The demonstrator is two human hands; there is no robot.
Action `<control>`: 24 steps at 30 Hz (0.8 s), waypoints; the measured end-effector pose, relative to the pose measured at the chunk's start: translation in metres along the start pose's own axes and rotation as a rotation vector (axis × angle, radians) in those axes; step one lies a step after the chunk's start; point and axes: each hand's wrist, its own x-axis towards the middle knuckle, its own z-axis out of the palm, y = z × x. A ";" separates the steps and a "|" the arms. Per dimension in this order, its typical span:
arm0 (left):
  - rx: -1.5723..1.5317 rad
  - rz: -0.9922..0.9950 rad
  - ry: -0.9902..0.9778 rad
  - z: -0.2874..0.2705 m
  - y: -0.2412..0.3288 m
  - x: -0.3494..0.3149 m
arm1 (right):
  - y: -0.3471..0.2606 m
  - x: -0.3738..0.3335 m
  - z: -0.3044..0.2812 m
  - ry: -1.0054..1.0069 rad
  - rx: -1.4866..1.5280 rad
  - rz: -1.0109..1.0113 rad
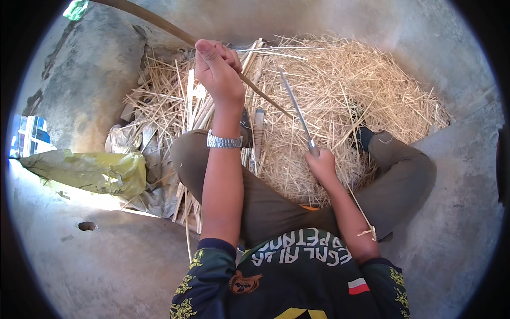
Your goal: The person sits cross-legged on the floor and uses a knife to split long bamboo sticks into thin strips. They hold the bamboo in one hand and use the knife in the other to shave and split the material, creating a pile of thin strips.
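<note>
My left hand, raised and wearing a metal watch at the wrist, is closed round a long thin brown stick. The stick slants from the upper left edge, through my fist, down to the middle over the shavings. Held by its handle in my closed right hand is a long-bladed knife, its blade pointing up and away. The blade passes just right of the stick's lower end; whether they touch I cannot tell. A flat, blade-like tool lies between my legs, left of the knife.
Pale shavings are heaped in front of my crossed legs. Split strips lie to the left, near a crumpled yellow plastic bag. A small hole opens in the grey concrete floor. A concrete wall curves round behind.
</note>
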 end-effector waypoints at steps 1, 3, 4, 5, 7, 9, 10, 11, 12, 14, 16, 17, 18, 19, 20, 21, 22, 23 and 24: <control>0.008 -0.009 0.009 -0.001 0.002 0.000 | -0.019 -0.010 -0.002 0.005 0.070 -0.047; 0.032 -0.001 0.064 0.004 0.002 0.000 | -0.033 -0.014 0.002 0.062 0.180 -0.133; 0.049 0.002 0.095 0.004 0.001 -0.001 | -0.034 -0.014 0.003 0.089 0.235 -0.176; 0.066 0.006 0.121 0.006 0.000 0.001 | -0.027 -0.012 0.006 0.105 0.218 -0.179; 0.103 0.024 0.145 0.007 -0.004 0.002 | 0.005 -0.004 0.015 0.152 0.191 -0.173; 0.136 0.039 0.170 0.004 -0.004 0.005 | 0.020 0.002 0.017 0.082 -0.048 0.014; 0.144 0.037 0.176 0.004 -0.005 0.006 | 0.028 0.005 0.018 0.049 -0.168 0.108; 0.149 0.039 0.185 0.004 -0.004 0.007 | 0.039 0.010 0.017 0.049 -0.199 0.192; 0.144 0.036 0.178 0.007 -0.005 0.006 | 0.050 0.016 0.014 0.061 -0.229 0.277; 0.146 0.034 0.161 0.008 -0.006 0.004 | 0.053 0.021 0.010 0.078 -0.311 0.296; 0.183 0.038 0.165 0.006 -0.007 0.007 | 0.037 0.019 0.006 0.089 -0.421 0.161; 0.197 0.033 0.172 0.006 -0.007 0.006 | 0.033 0.016 0.003 0.108 -0.380 0.107; 0.200 0.032 0.176 0.005 -0.007 0.005 | 0.027 0.013 0.003 0.127 -0.341 0.054; 0.203 0.032 0.181 0.004 -0.005 0.005 | 0.020 0.010 0.002 0.144 -0.301 -0.001; 0.208 0.033 0.188 0.003 -0.004 0.006 | 0.005 0.005 0.001 0.170 -0.194 -0.075; 0.189 0.028 0.207 0.002 -0.005 0.006 | -0.016 -0.002 0.000 0.192 -0.087 -0.148; 0.176 0.028 0.229 0.000 -0.004 0.007 | -0.033 -0.008 0.000 0.205 0.023 -0.223; 0.160 0.024 0.251 -0.001 -0.005 0.007 | -0.042 -0.012 0.000 0.212 0.086 -0.281; 0.162 0.023 0.259 -0.002 -0.005 0.008 | -0.049 -0.015 0.000 0.218 0.151 -0.339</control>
